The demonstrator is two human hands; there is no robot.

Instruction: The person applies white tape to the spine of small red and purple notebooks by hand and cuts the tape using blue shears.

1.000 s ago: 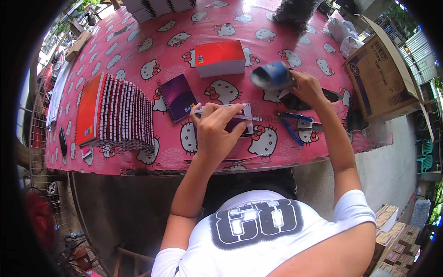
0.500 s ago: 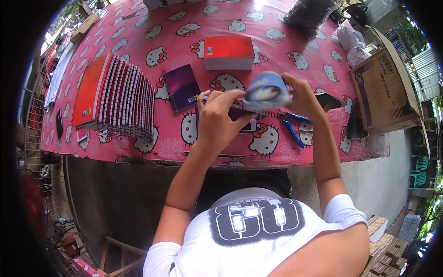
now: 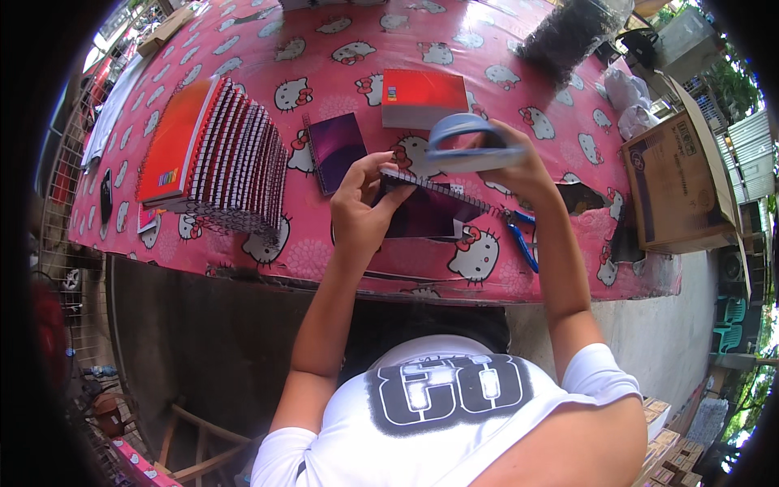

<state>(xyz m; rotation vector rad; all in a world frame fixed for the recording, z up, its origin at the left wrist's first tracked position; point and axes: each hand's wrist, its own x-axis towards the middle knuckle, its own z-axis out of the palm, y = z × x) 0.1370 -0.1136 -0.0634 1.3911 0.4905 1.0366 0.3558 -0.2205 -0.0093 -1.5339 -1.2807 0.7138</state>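
My left hand (image 3: 365, 195) grips the upper left end of a purple spiral notebook (image 3: 422, 213), thumb and fingers closed round its bound edge. The coil runs along that edge, slanting down to the right. Above it, my right hand (image 3: 515, 166) holds a light blue and white object (image 3: 471, 144) with a curved loop and a flat base; motion blur hides its kind. Blue-handled pliers (image 3: 522, 239) lie beside the coil's right end. Another purple notebook (image 3: 337, 150) lies left of my left hand.
A tall stack of red-orange spiral notebooks (image 3: 182, 146) stands at left. A lower red pile (image 3: 423, 93) sits behind my hands. At right is an open cardboard box (image 3: 682, 183). The pink patterned table cover (image 3: 316, 264) is torn near the box. A dark phone (image 3: 106, 193) lies far left.
The blue and white object has tipped in my right hand, showing its loop and base. My left hand still grips the notebook. The whole view has shifted slightly.
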